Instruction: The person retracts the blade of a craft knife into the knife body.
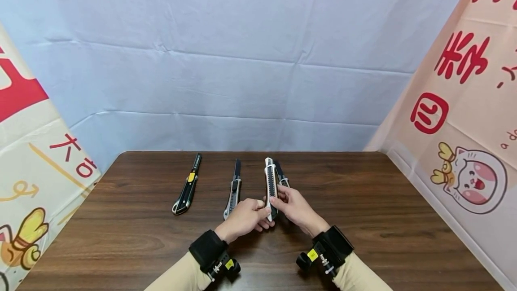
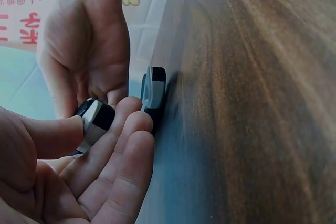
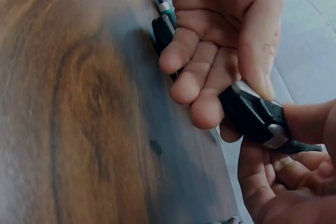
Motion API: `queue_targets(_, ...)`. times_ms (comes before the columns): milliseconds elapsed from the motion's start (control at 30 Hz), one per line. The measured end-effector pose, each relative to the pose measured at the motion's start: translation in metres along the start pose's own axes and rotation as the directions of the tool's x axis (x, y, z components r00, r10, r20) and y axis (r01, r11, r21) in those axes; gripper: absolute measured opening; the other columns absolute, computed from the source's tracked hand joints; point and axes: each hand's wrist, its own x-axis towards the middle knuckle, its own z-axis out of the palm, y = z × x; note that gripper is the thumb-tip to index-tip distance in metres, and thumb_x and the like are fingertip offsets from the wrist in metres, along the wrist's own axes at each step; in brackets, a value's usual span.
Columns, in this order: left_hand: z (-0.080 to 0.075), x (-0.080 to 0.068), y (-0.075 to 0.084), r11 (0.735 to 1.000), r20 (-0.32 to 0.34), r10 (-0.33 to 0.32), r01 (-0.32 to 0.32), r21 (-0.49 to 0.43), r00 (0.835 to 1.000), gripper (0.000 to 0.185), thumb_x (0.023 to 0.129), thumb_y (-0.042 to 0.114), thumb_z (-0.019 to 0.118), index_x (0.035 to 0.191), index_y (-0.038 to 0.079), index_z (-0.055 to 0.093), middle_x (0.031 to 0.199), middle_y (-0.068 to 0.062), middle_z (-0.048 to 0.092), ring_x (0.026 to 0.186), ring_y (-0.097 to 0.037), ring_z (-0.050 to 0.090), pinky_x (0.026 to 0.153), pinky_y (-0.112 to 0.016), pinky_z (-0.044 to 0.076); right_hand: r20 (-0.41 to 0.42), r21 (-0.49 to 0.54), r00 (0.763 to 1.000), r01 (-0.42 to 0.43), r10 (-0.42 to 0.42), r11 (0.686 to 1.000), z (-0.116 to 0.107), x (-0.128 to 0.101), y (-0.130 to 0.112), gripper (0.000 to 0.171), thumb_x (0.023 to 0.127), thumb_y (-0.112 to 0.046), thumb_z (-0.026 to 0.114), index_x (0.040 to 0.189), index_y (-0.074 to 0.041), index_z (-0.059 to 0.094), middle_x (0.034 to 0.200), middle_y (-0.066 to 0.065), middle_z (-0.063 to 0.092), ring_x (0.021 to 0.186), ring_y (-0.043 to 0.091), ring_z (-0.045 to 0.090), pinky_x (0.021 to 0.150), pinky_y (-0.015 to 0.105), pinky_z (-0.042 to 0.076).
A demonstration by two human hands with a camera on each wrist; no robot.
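Both hands hold a silver-and-black utility knife (image 1: 271,187) above the table. My left hand (image 1: 245,215) pinches its lower end between thumb and fingers, as the left wrist view shows with the knife's end (image 2: 97,121) under the thumb. On the knife's right side my right hand (image 1: 298,209) grips it with thumb and fingers; in the right wrist view its dark body (image 3: 252,116) lies between both hands. Another utility knife (image 1: 281,175) lies just behind the right hand, partly hidden. A grey utility knife (image 1: 233,196) lies left of the left hand.
Farther left on the brown wooden table (image 1: 133,219) lies a black utility knife with a yellow slider (image 1: 187,190). A pale blue cloth (image 1: 226,66) hangs behind the table's back edge. Printed banners (image 1: 452,156) stand at both sides.
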Motion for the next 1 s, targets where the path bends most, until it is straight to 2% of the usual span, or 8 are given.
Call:
queue_targets(233, 0.001, 0.001, -0.002, 0.999, 0.017, -0.015, 0.016, -0.043, 1.000, 0.025, 0.101, 0.018, 0.051, 0.097, 0.000, 0.068, 0.089, -0.018, 0.075, 0.081, -0.028, 0.072, 0.065, -0.028, 0.059, -0.048, -0.043, 0.998, -0.047, 0.045, 0.998, -0.002, -0.002, -0.002, 0.049, 0.099, -0.020, 0.058, 0.141, 0.002, 0.045, 0.118, 0.017, 0.066, 0.099, 0.017, 0.063, 0.078, 0.025, 0.051)
queue_targets(467, 0.005, 0.003, -0.003, 0.998, 0.018, -0.024, 0.025, -0.059, 1.000, 0.026, 0.101, 0.019, 0.052, 0.097, 0.000, 0.069, 0.090, -0.017, 0.075, 0.082, -0.025, 0.073, 0.066, -0.030, 0.060, -0.099, -0.068, 0.992, -0.079, 0.073, 0.995, -0.005, -0.004, -0.006, 0.046, 0.096, -0.016, 0.062, 0.136, 0.004, 0.051, 0.104, 0.013, 0.066, 0.084, 0.012, 0.060, 0.066, 0.024, 0.052)
queue_targets(767, 0.011, 0.006, 0.002, 0.999, 0.024, -0.008, 0.009, -0.036, 1.000, 0.027, 0.100, 0.022, 0.054, 0.102, 0.001, 0.069, 0.090, -0.016, 0.075, 0.083, -0.028, 0.073, 0.065, -0.032, 0.060, -0.131, -0.039, 0.986, -0.106, 0.100, 0.994, -0.015, -0.004, -0.002, 0.042, 0.096, -0.009, 0.060, 0.132, 0.011, 0.050, 0.113, 0.021, 0.066, 0.091, 0.016, 0.067, 0.077, 0.030, 0.059)
queue_targets(1000, 0.012, 0.006, 0.007, 1.000, 0.026, -0.008, 0.009, -0.030, 1.000, 0.028, 0.100, 0.023, 0.055, 0.111, 0.000, 0.067, 0.092, -0.015, 0.075, 0.084, -0.027, 0.072, 0.067, -0.035, 0.060, -0.145, -0.046, 0.984, -0.111, 0.103, 0.993, -0.033, -0.007, -0.001, 0.044, 0.097, -0.009, 0.059, 0.134, 0.012, 0.048, 0.113, 0.023, 0.066, 0.088, 0.017, 0.068, 0.075, 0.031, 0.059)
